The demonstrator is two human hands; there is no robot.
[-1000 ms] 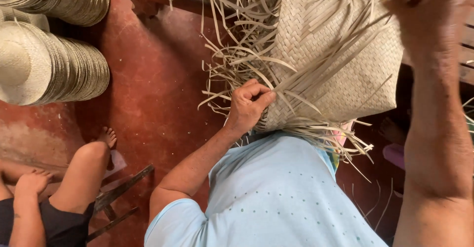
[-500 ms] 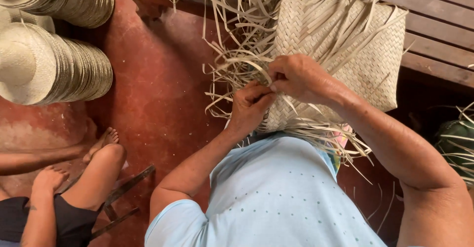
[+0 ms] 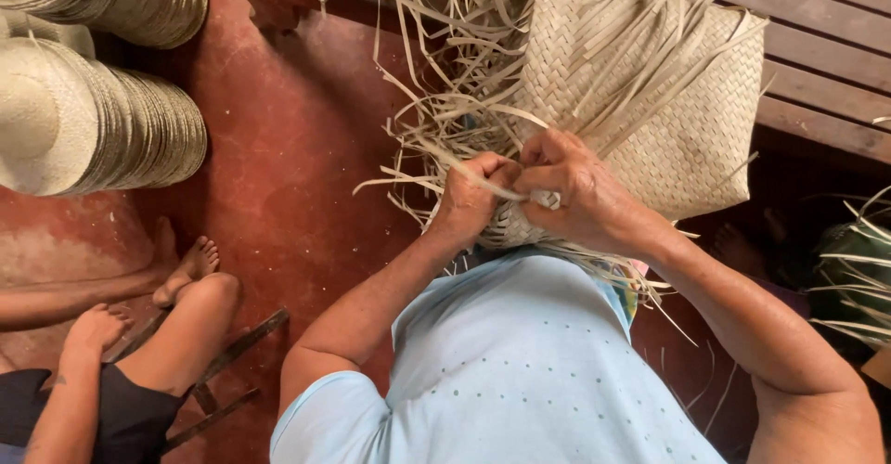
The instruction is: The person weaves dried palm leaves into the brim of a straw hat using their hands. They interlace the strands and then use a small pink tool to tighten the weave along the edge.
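A: Where is the woven piece (image 3: 640,102), and why so close?

B: From my remote view it rests against my lap, so both hands reach its lower edge. My left hand (image 3: 469,199) has a tight grip on a loose straw strip (image 3: 436,153); my right hand (image 3: 575,190) pinches the weave beside it, knuckles touching.

A: Anything unclear?

B: My fingertips are buried in fronds. Stacked hats (image 3: 102,125) are cut off at left; another person's legs (image 3: 176,306) are only partly visible.

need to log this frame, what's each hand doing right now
Left hand: closed, pinching pale straw strips at the edge of the woven straw mat.
Right hand: closed on the strips beside it.
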